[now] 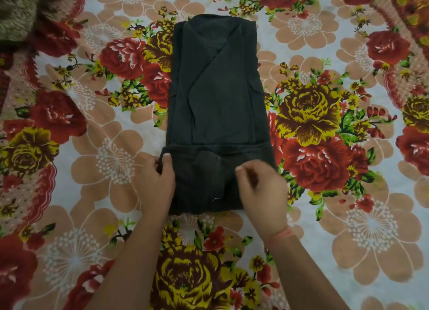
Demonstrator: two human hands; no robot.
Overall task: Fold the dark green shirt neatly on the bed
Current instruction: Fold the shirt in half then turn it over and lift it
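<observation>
The dark green shirt [216,96] lies in the middle of the bed as a long narrow rectangle, its sides folded inward. Its near end is folded up over itself into a thick band with a small metal snap showing. My left hand [157,182] grips the left edge of that band, thumb on top. My right hand [262,191] rests on the right part of the band, fingers curled down and pinching the cloth.
The bed is covered by a floral sheet [325,170] with red, yellow and peach flowers. A brownish patterned cloth [18,12] lies bunched at the far left corner. A thin red thread circles my right wrist.
</observation>
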